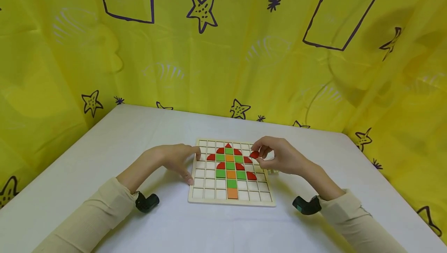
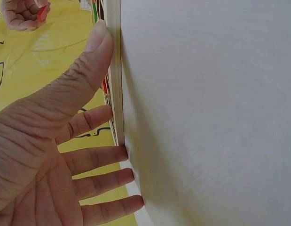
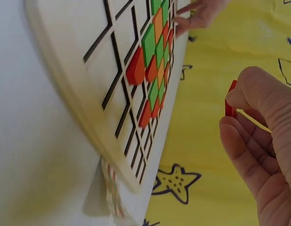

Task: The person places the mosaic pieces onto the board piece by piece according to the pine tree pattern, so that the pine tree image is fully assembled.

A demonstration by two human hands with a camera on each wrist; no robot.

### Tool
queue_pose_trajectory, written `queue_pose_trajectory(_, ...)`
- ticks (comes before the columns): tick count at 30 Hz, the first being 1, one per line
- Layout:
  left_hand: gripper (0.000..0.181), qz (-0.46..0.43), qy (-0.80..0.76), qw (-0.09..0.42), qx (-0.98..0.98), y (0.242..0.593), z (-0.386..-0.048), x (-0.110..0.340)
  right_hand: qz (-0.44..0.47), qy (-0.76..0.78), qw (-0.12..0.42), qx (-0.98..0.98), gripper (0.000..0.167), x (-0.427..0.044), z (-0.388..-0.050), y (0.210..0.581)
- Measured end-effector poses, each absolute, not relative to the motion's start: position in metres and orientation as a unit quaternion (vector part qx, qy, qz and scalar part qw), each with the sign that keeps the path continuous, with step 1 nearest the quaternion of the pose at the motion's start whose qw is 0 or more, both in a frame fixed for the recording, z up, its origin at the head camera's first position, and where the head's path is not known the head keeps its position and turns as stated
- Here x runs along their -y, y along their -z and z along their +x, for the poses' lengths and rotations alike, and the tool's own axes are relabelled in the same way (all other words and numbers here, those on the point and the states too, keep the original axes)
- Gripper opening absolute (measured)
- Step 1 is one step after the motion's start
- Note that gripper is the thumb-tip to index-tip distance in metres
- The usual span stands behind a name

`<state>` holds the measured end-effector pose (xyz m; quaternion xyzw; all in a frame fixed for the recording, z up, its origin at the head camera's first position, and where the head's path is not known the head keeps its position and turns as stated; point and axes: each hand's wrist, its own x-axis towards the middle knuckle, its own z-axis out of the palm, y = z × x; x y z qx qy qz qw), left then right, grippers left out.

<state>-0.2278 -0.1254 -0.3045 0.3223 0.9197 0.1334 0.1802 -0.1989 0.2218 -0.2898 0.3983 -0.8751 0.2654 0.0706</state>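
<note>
A pale wooden board [image 1: 209, 193] with a grid of square cells lies on the table. Red, green and orange tiles fill its middle columns; the red ones have curved or pointed outlines. My left hand [image 1: 176, 160] is at the board's left edge, thumb [image 2: 99, 40] against the side and the fingers stretched out straight in the left wrist view. Over the right part of the board, my right hand [image 1: 281, 155] pinches a red tile [image 3: 231, 96] between thumb and fingertips, raised off the grid. Another red tile [image 1: 251, 176] sits at the right end of a green and orange row.
Beside the board's right edge stands a small stack of thin pieces [image 3: 113, 190], partly hidden by the board and hand. A white cloth [image 1: 223, 229] covers the table. Yellow curtains [image 1: 223, 51] with drawn stars hang behind it. Each wrist carries a black camera [image 1: 146, 202].
</note>
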Motion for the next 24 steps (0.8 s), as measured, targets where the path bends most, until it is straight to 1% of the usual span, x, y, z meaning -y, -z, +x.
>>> queue_pose_trajectory(10,0.063,0.322,-0.131,0.18,-0.92,0.306,-0.229,0.126,0.425,-0.272,0.045,0.862,0.029,-0.195,-0.194,0.287)
queue_pose_trajectory(24,0.061,0.331,-0.131,0.184,-0.916,0.304,-0.228,0.126,0.443,-0.279,0.005,0.852,0.029,-0.157,-0.196,0.295)
